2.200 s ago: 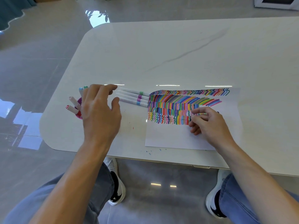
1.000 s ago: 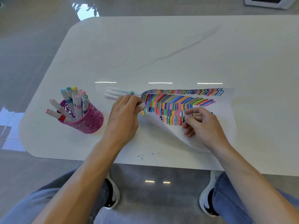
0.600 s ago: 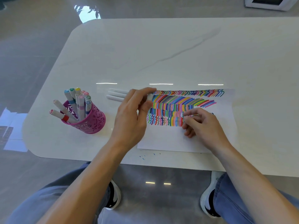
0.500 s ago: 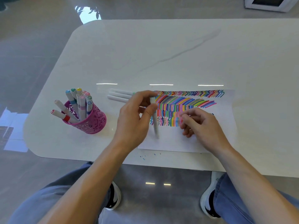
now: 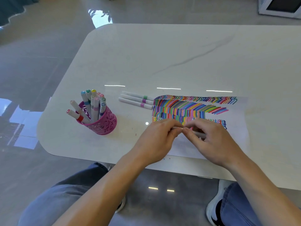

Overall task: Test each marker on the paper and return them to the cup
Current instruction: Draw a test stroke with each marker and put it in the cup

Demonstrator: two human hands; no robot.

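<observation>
One pink cup (image 5: 105, 126) is picked out left of centre, standing upright on the white table (image 5: 162, 54). About ten capped markers (image 5: 92, 103) are counted in it, though an exact count is prevented by the crowded caps. Two of them are leaned out towards the left edge of the frame. Three loose markers (image 5: 136, 100) are laid side by side just right of the cup, with their banded ends close to the upper-left corner of the paper. One sheet of paper (image 5: 236, 136) is spread at centre right, and its upper half is filled with rows of coloured strokes.

And the hands: both are found close together over the lower middle of the sheet, with one grey marker (image 5: 199, 134) held between them. The left hand (image 5: 154, 142) is curled, its fingertips pinched on the marker's left end. The right hand (image 5: 216, 144) is curled as well, thumb and fingers closed round the barrel, a short length of which is seen below its fingers. The fingertips of the two hands are almost touching. Whether the cap is on cannot be told, because that end is covered by fingers. Contact between the marker and the paper cannot be judged either.
</observation>
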